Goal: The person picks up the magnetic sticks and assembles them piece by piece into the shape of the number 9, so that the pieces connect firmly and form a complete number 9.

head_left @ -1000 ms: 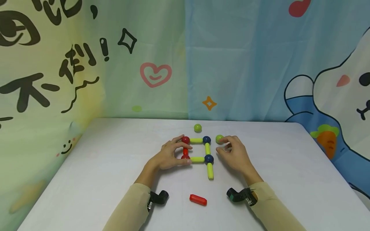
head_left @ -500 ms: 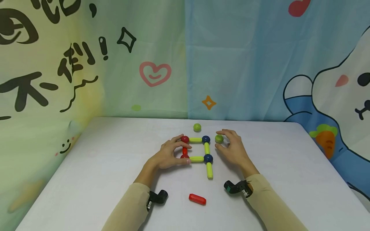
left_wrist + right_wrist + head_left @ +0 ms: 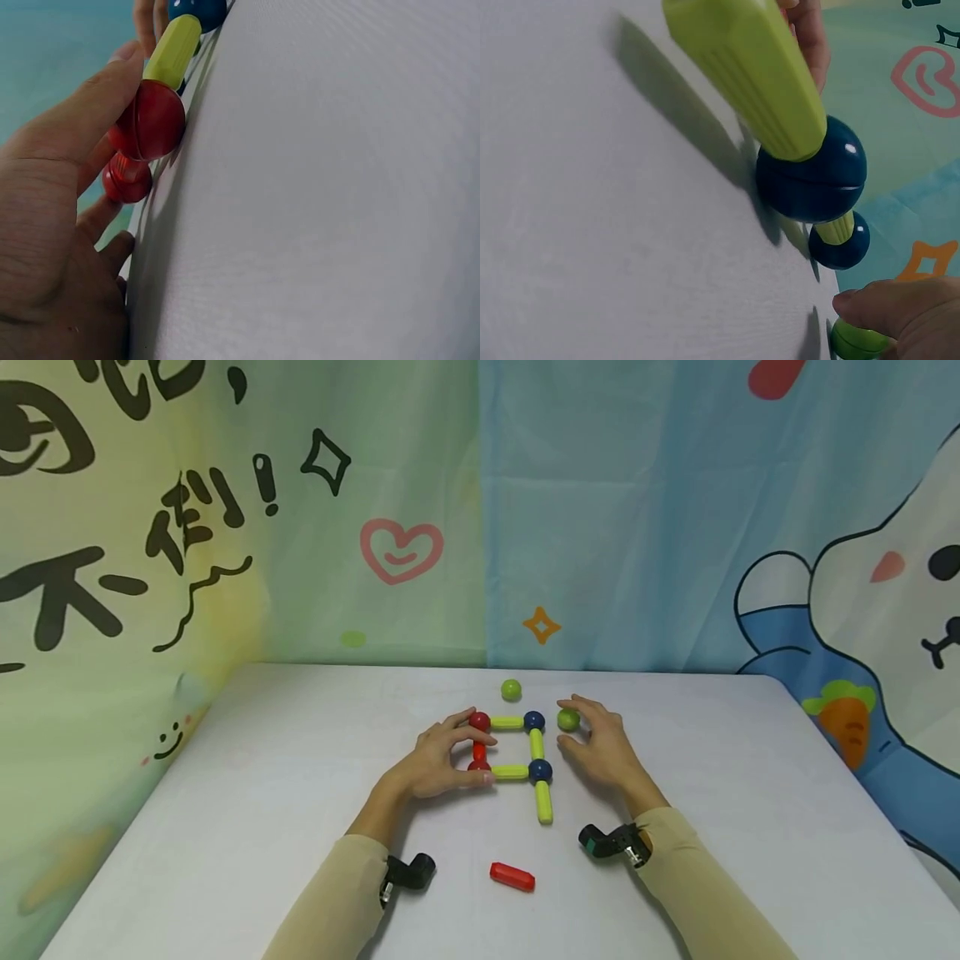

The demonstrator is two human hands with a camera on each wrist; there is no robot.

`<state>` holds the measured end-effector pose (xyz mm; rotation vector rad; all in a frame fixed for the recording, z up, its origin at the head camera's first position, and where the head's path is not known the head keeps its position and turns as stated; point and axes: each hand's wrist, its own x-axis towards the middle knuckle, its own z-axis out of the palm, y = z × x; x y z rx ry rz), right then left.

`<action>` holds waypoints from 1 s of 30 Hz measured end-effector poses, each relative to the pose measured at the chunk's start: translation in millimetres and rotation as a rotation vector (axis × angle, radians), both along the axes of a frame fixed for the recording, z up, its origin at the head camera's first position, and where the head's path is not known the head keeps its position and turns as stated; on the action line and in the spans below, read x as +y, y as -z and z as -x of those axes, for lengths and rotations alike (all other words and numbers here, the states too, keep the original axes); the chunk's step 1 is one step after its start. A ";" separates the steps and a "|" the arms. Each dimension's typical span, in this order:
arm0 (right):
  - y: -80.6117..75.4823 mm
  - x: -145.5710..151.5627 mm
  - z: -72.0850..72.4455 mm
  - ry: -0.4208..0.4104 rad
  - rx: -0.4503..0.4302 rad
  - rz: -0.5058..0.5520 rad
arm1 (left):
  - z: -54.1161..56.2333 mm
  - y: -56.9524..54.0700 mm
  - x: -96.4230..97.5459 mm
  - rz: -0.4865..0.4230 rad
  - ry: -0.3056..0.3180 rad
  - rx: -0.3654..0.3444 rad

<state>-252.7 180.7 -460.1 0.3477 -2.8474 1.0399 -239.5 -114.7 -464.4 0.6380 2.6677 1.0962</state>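
Ball-and-stick construction toy pieces form a flat frame on the table, with red balls (image 3: 479,721) and a red stick on its left side. Blue balls (image 3: 540,770) and yellow-green sticks (image 3: 510,772) make up the rest. One yellow-green stick (image 3: 543,803) points towards the near edge. My left hand (image 3: 435,764) holds the red side between thumb and fingers; in the left wrist view the thumb lies against the nearer red ball (image 3: 154,120). My right hand (image 3: 603,747) brackets a green ball (image 3: 568,719), fingers behind it and thumb in front, with a gap showing at the thumb.
A second green ball (image 3: 511,690) sits behind the frame, near the table's back edge. Closer to me lies a loose red stick (image 3: 512,877). The white table (image 3: 300,727) ends at a printed cloth backdrop (image 3: 600,510).
My right hand has moved slightly forward, its fingers passing from the right of the green ball to behind it. The left hand keeps its hold, and the frame has stayed put.
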 end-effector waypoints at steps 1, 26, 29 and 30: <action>0.8 0.8 -0.8 -0.001 -0.007 0.000 | -0.7 0.6 0.5 0.001 0.000 -0.001; 3.6 14.6 -10.8 -0.041 0.020 0.082 | 1.3 -2.1 2.7 0.002 0.023 0.039; 3.0 16.5 -15.7 -0.043 0.010 0.091 | 1.6 -1.4 3.0 0.004 0.014 0.039; 2.9 17.0 -17.3 -0.040 0.009 0.097 | 1.6 -1.1 3.0 0.004 0.011 0.041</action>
